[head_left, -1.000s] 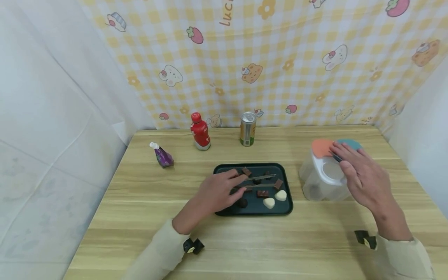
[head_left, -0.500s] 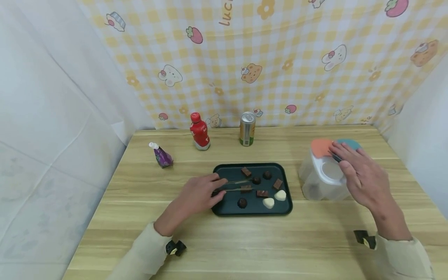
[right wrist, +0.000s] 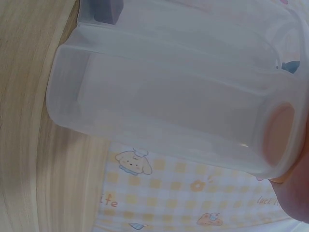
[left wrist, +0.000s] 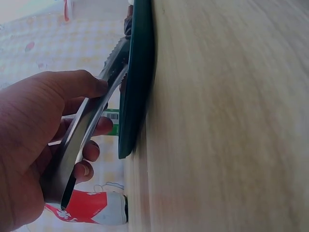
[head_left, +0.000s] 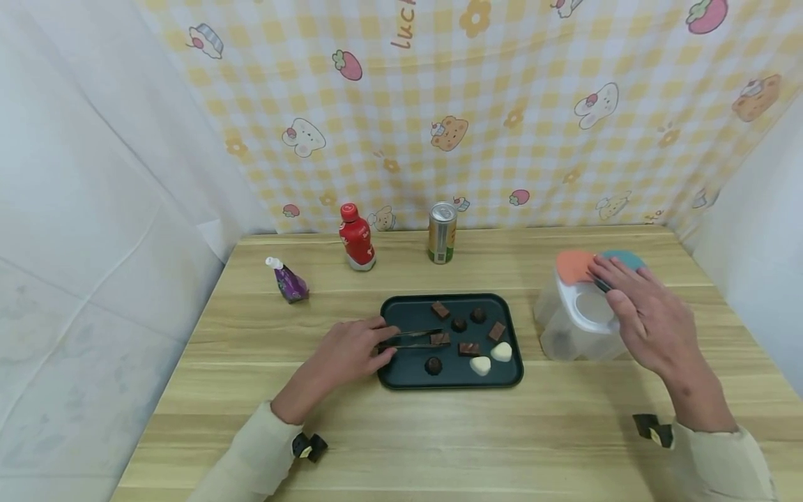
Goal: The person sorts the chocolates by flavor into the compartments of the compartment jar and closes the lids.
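Observation:
My left hand [head_left: 345, 352] grips metal tongs [left wrist: 87, 118] at the left end of a dark tray [head_left: 401, 376]. The tongs' two arms are spread, their tips on either side of a rectangular chocolate [head_left: 440, 339]; whether they touch it I cannot tell. Around it on the tray are round chocolates [head_left: 433, 365], other brown rectangular pieces [head_left: 469, 349] and two white chocolates [head_left: 480, 365]. My right hand [head_left: 655, 317] rests on top of a clear plastic container [right wrist: 169, 101] with orange [head_left: 576, 267] and teal lids [head_left: 624, 260]. A dark piece lies inside one compartment.
Behind the tray stand a red bottle [head_left: 357, 240] and a can [head_left: 442, 233]. A purple pouch with a white cap [head_left: 288, 282] is at the left. A patterned yellow checked cloth [head_left: 489, 90] hangs along the table's back edge.
My left hand has moved left with the tongs. Their tips went from the tray's right part to around a middle chocolate. My right hand stays on the container.

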The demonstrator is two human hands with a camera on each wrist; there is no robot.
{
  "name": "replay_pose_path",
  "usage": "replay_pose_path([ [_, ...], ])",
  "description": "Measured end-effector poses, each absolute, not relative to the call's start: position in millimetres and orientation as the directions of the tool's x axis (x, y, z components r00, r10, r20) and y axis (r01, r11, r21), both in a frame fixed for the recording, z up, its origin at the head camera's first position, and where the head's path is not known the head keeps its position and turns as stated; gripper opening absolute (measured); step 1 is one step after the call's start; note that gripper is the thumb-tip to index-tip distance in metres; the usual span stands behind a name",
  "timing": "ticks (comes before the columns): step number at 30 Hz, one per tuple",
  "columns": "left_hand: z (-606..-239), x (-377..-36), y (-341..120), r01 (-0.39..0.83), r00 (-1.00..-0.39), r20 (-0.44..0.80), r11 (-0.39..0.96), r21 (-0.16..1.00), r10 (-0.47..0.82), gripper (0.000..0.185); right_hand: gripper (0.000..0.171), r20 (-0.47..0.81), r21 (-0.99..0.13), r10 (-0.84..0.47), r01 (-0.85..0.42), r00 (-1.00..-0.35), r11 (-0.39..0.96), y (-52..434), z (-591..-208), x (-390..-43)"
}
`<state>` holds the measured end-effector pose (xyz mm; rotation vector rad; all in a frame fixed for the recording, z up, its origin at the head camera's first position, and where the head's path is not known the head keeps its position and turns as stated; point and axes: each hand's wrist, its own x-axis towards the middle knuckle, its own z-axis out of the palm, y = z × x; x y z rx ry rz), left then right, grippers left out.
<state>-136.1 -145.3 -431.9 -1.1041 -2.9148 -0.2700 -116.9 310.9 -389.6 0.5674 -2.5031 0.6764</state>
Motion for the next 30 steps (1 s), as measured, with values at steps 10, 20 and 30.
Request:
replay_pose_path([
  [10, -434.1, -139.4, -146.2, 0.644, -0.759, 0.045, 0.738, 0.204, 0.65, 0.032, 0.043, 0.541, -0.357, -0.258, -0.497, -0.8, 0.791, 311.0, -389.2, -116.4],
  [20, -436.5, -141.0, -148.5, 0.659, -0.749, 0.075, 0.729, 0.184, 0.658, 0.031, 0.042, 0.545, -0.356, -0.262, -0.503, -0.796, 0.788, 310.4, -389.3, -117.1],
  [30, -437.6, -141.1, -148.1, 0.666, -0.743, 0.089, 0.721, 0.193, 0.663, 0.03, 0.042, 0.543, -0.358, -0.264, -0.504, -0.797, 0.786, 311.1, -389.7, -116.8],
])
